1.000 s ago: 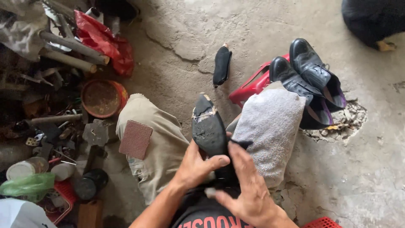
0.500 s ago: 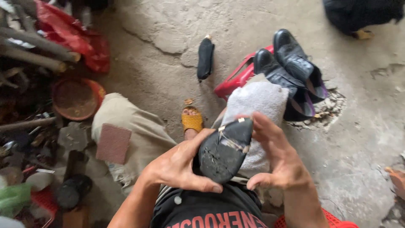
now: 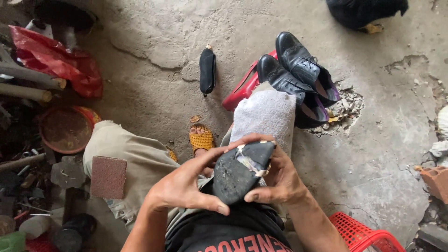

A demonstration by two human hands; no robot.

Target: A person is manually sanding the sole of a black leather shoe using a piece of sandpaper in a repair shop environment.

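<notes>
Black and worn, the shoe (image 3: 242, 170) is turned sole up over the person's lap, just above the grey cloth (image 3: 266, 116) on the right knee. The left hand (image 3: 184, 186) holds its near edge, thumb under the heel end and fingers (image 3: 212, 156) stretched along the side. The right hand (image 3: 280, 179) cups the toe end, fingers closed around it, where pale dried glue shows on the sole. It seems to me the step in hand is to check or press this sole. A next move would need a firm hold on both ends and pressure on the loose part. Two more black shoes (image 3: 298, 74) stand on the concrete floor (image 3: 154, 51) ahead, and a brown sanding block (image 3: 108, 177) lies on the left thigh.
</notes>
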